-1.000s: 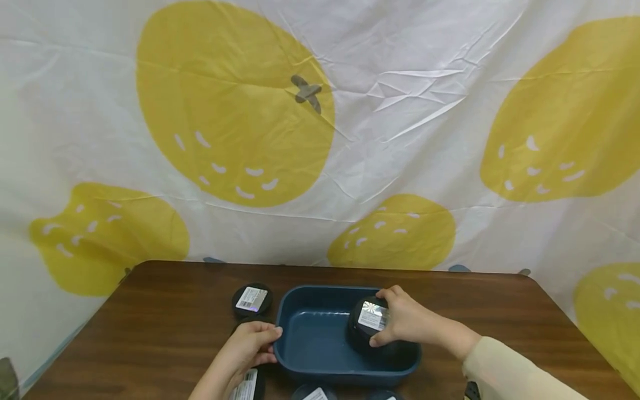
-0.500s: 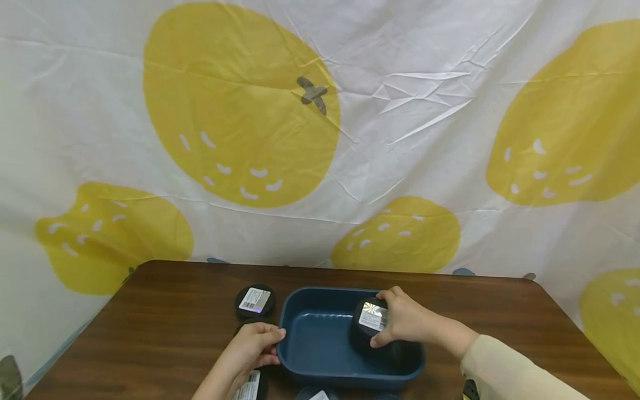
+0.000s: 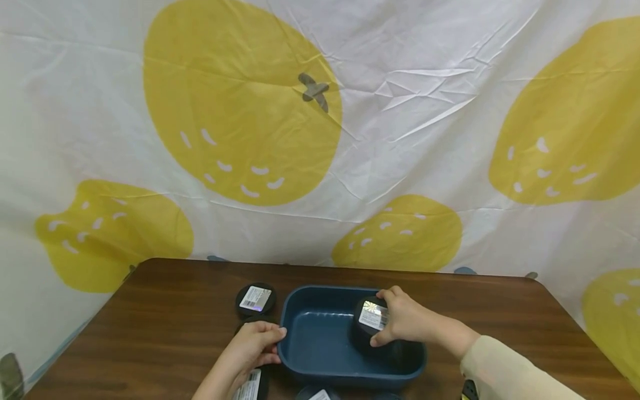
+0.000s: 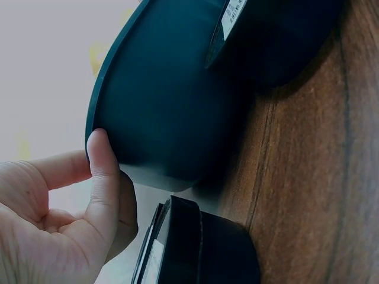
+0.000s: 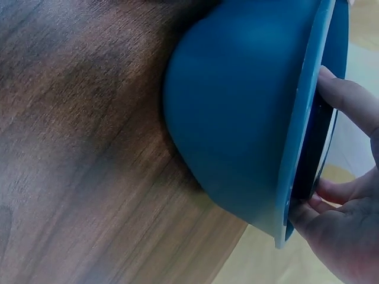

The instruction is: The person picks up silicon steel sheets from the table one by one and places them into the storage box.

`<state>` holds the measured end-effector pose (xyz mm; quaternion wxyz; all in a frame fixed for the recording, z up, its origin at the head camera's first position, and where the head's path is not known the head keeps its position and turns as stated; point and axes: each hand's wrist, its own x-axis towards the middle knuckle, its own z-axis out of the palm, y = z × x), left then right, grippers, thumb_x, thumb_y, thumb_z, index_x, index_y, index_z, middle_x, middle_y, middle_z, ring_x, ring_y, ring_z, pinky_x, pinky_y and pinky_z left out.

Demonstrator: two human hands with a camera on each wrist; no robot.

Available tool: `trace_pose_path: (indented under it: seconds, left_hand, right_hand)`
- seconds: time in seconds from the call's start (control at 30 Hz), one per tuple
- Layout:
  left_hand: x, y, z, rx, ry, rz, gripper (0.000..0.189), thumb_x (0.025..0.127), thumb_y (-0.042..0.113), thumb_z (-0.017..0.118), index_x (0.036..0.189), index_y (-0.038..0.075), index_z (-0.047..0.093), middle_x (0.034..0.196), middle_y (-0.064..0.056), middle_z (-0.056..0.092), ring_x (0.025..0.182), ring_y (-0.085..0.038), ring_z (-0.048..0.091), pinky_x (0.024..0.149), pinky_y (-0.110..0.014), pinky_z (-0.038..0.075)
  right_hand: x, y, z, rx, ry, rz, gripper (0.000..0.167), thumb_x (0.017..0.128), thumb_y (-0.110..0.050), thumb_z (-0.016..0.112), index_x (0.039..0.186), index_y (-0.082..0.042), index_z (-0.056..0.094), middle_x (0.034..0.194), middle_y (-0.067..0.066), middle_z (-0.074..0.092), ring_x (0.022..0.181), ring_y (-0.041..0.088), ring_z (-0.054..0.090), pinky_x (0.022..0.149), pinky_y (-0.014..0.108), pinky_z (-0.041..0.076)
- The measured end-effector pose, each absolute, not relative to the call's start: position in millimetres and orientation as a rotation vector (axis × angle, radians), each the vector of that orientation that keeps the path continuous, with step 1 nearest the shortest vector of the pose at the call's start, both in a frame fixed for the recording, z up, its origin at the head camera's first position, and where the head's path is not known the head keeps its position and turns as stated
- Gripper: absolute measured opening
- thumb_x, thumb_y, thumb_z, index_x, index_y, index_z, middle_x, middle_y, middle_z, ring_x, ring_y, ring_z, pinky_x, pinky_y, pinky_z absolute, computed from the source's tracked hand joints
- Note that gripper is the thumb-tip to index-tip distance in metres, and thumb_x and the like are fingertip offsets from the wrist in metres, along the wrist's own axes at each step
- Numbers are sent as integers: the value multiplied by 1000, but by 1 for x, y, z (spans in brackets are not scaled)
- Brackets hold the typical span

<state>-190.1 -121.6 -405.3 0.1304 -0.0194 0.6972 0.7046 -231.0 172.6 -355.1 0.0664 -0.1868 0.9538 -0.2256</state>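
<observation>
A dark blue rectangular tub (image 3: 350,373) with rounded corners stands on the table. My left hand (image 3: 249,345) pinches its left rim, the thumb showing on the outer wall in the left wrist view. Inside the tub's right end is a round black lidded container (image 3: 372,318) with a white label and a shiny sticker. Thumb and fingers of my right hand (image 3: 406,316) grip this container from its right side. In the right wrist view, the tub wall (image 5: 237,112) hides the container's lower part.
On the brown wooden table (image 3: 165,322), similar black containers stand around the tub: one at back left (image 3: 256,300), one below my left wrist (image 3: 250,386), and others by the front wall (image 3: 318,394). A lemon-print cloth (image 3: 280,233) hangs behind.
The head view has shifted slightly, so the tub appears a little farther right. Both hands keep their grips, the left on the rim and the right on the container.
</observation>
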Motion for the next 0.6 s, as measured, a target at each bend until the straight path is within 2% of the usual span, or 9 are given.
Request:
trace_pose_path:
  seconds: [0.37, 0.6]
  left_hand:
    - [-190, -122, -404, -53, 2034, 2037, 19, 90, 7, 56, 95, -11, 57, 64, -1, 52, 57, -10, 52, 54, -21, 50]
    - [-191, -121, -406, -37, 2016, 2043, 17, 90, 8, 56, 93, -9, 58, 63, -1, 53, 55, -10, 53, 54, -21, 50]
  right_hand:
    - [-230, 172, -357, -595, 2921, -651, 93, 53, -32, 88, 123, 11, 46, 112, 20, 47, 88, 24, 49, 78, 38, 46]
    - [-227, 176, -359, -614, 2927, -658, 94, 57, -36, 86, 127, 10, 45, 110, 17, 47, 89, 23, 47, 74, 35, 46]
